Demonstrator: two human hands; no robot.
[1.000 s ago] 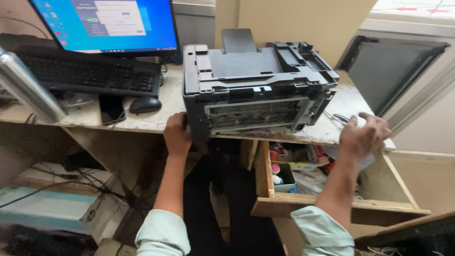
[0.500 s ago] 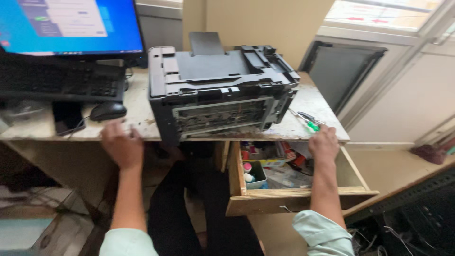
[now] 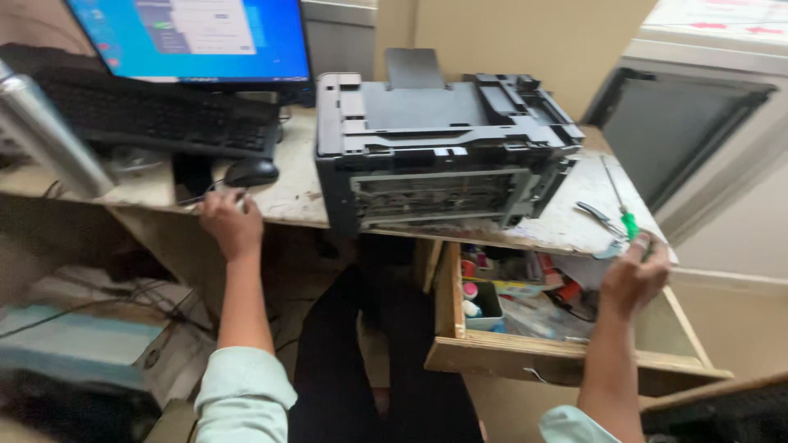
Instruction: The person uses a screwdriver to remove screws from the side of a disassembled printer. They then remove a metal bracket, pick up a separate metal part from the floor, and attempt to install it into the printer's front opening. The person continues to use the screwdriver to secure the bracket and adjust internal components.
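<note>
A black printer (image 3: 435, 148) with its front panel off stands on a worn desk (image 3: 574, 217). My left hand (image 3: 231, 226) rests on the desk's front edge just below a black mouse (image 3: 250, 172). Its fingers are hooked over the edge and hold nothing. My right hand (image 3: 632, 279) is at the desk's right front edge, above an open wooden drawer (image 3: 566, 357). Its fingers curl on the end of a green-handled screwdriver (image 3: 628, 221) that lies on the desk. A pair of pliers (image 3: 597, 217) lies beside the screwdriver.
A monitor (image 3: 197, 37) and a black keyboard (image 3: 156, 119) stand at the back left, and a silver cylinder (image 3: 49, 135) at the far left. The drawer holds small bottles and clutter. Boxes and cables lie under the desk at left. A dark framed panel (image 3: 681, 135) leans at right.
My left hand left the printer's lower corner and slid left along the desk edge to below the mouse. My right hand shifted to the screwdriver's handle. The view turned.
</note>
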